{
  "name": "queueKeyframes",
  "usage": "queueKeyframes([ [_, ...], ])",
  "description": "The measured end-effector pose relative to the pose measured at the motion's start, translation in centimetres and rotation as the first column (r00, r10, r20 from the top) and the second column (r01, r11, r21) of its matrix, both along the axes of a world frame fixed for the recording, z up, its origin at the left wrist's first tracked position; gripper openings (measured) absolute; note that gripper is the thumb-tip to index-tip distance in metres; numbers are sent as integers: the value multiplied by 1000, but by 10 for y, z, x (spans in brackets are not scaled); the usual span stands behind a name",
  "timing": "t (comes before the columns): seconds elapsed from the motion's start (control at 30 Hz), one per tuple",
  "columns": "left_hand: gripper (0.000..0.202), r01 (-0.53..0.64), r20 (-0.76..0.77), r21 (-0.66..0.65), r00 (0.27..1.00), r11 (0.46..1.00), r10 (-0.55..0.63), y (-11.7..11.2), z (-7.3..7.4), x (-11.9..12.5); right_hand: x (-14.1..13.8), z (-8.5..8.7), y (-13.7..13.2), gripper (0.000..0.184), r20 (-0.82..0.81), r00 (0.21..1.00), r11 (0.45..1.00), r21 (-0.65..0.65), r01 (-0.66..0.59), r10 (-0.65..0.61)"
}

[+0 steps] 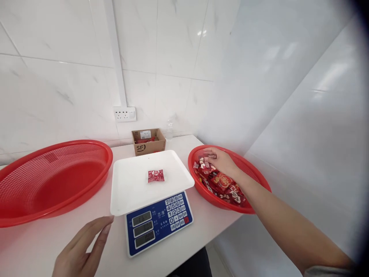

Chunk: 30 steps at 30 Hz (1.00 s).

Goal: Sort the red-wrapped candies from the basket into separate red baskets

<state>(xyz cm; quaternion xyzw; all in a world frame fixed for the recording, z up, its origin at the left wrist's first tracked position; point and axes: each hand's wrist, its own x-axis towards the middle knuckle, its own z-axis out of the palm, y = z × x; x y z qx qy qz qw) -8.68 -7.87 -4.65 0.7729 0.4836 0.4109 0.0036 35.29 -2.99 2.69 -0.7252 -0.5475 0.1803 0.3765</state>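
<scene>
My right hand (223, 162) reaches into the right red plastic basket (259, 181), its fingers curled at the top of a heap of small red wrapped packets (221, 181). A bit of red wrapper shows between the fingertips; the rest is hidden by the hand. At the lower left, my left hand (85, 246) is held beside the scale's near left corner, thumb and fingers apart with nothing between them. One red packet (156, 176) lies on the white tray (135, 169) of the digital scale (160, 223). Digits on its displays are hard to read.
Another red basket (72, 181) stands at the left, with no packets visible inside. Behind the scale are a cardboard box (150, 146) holding red packets and a clear plastic bottle (170, 129). A wall socket (125, 114) sits above; tiled walls bound the white table (106, 246).
</scene>
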Motion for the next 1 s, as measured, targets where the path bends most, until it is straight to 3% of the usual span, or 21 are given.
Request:
queueKeyframes([
  [0.13, 23, 112, -72, -14, 991, 994, -113, -3, 6, -3, -49, 6, 22, 38, -12, 982, 982, -14, -188, 188],
  [0.33, 22, 72, -85, -25, 994, 997, -73, -10, 3, -20, -103, -3, 48, 29, 23, 939, 936, -94, -340, 343],
  [0.57, 22, 35, -101, -14, 994, 999, -37, -13, 5, -28, -140, 9, 70, 39, 122, 872, 880, -63, -470, 474],
  [0.73, 21, 37, -90, -27, 995, 999, -40, -17, 4, -32, -139, 3, 46, 48, 243, 833, 867, -151, -475, 498],
  [0.87, 21, 33, -35, -14, 999, 999, -34, -14, 2, -27, -142, -16, 14, 51, 293, 748, 799, -317, -511, 595],
  [1.0, 21, 80, 6, -20, 997, 997, -80, -9, 0, -13, -161, -26, -7, 54, 288, 701, 753, -349, -558, 653],
])
